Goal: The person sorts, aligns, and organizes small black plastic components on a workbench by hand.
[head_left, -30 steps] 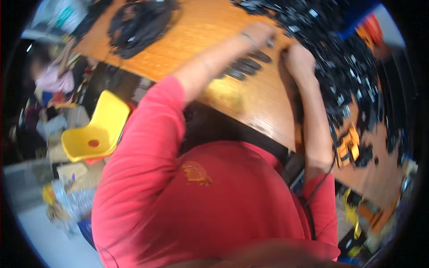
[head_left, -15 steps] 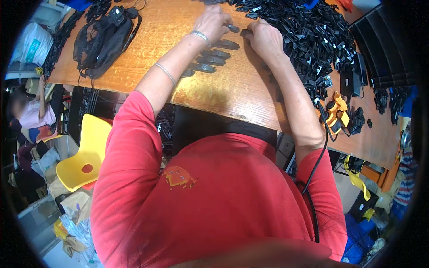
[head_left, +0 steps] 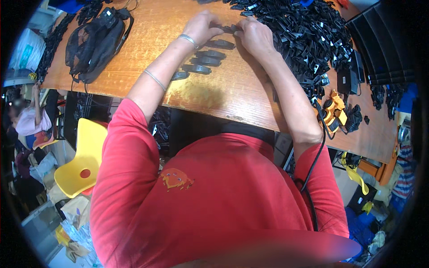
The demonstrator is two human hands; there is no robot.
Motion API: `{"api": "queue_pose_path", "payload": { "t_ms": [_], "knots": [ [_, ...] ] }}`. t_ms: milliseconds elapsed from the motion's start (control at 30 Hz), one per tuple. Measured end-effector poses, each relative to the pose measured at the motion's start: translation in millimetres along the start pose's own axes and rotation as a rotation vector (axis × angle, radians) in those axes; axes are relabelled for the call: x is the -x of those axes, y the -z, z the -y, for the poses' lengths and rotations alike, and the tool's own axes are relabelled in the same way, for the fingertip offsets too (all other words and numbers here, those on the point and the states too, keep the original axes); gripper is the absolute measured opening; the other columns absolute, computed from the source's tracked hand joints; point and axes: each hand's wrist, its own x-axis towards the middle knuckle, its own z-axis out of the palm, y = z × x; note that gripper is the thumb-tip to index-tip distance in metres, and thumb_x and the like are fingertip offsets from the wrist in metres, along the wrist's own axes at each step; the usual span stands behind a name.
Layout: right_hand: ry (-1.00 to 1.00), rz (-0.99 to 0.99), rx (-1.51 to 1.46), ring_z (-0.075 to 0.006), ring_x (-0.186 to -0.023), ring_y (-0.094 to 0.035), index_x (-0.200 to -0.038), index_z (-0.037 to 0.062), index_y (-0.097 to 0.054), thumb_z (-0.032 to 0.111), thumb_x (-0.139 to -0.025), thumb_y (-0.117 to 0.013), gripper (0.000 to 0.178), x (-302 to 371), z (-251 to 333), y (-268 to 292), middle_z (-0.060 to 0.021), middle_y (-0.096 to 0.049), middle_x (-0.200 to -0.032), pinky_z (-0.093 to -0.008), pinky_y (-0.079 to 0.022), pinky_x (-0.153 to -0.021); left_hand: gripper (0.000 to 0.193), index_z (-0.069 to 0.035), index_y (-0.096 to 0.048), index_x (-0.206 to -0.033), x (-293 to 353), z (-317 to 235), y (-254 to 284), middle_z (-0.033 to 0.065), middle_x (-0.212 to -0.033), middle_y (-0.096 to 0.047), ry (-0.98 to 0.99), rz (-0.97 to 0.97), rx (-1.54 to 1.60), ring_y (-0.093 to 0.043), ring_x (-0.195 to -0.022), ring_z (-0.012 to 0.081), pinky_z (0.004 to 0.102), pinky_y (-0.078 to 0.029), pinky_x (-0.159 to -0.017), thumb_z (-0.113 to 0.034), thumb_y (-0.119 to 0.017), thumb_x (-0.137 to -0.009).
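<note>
My left hand (head_left: 202,27) and my right hand (head_left: 255,37) meet above the far part of the wooden table, fingers pinched. Between their fingertips is a small dark plastic piece (head_left: 229,29); whether it is one piece or two joined ones is too small to tell. Below it on the tabletop, several black elongated plastic parts lie in a slanting row: one (head_left: 220,44) nearest my hands, a stacked-looking pair (head_left: 208,58), another (head_left: 196,69), and the last (head_left: 179,76) beside my left forearm. A big heap of black plastic parts (head_left: 304,44) spreads to the right of my right hand.
A black mesh bag (head_left: 91,49) lies on the table's left. At the right are an orange tool-like object (head_left: 334,111), a black box (head_left: 347,82) and a black ribbed tray (head_left: 380,44). A yellow chair (head_left: 82,156) stands left; another person (head_left: 33,118) is beyond it.
My hands have come together, the right moving left toward the left one, so the pieces they hold now meet. The view has shifted slightly; the row of parts stays in place.
</note>
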Motion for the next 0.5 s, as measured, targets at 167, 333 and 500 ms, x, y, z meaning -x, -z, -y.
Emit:
{"api": "queue_pose_path", "payload": {
  "t_ms": [167, 333, 500],
  "knots": [
    [0.116, 0.061, 0.092, -0.0388, -0.089, -0.075, -0.094, 0.0049, -0.078, 0.015, -0.087, -0.075, 0.013, -13, 0, 5, -0.0178, -0.073, -0.101, -0.0485, -0.061, -0.078, 0.024, -0.007, -0.08, -0.099, 0, 1, -3, 0.0096, -0.096, -0.071, -0.017, -0.029, 0.019, -0.071, -0.091, 0.0295, 0.0406, -0.058, -0.082, -0.02, -0.091, -0.082],
    [0.174, 0.115, 0.142, -0.0392, -0.091, -0.076, -0.087, 0.0021, -0.078, 0.022, -0.083, -0.079, 0.02, -31, 9, -10, -0.0196, -0.073, -0.099, -0.0496, -0.062, -0.078, 0.024, -0.007, -0.081, -0.097, -5, 1, -9, 0.0095, -0.094, -0.072, 0.005, -0.044, -0.057, -0.072, -0.088, 0.0289, 0.0397, -0.058, -0.079, -0.019, -0.092, -0.08],
    [0.154, 0.122, 0.083, -0.0381, -0.09, -0.075, -0.092, 0.0082, -0.08, 0.023, -0.083, -0.079, 0.017, -23, 14, -5, -0.0155, -0.073, -0.097, -0.0502, -0.061, -0.079, 0.026, -0.003, -0.077, -0.1, 5, 6, -7, 0.0092, -0.096, -0.074, 0.054, -0.056, 0.084, -0.073, -0.088, 0.0227, 0.035, -0.06, -0.081, -0.013, -0.091, -0.08]
  ]
}}
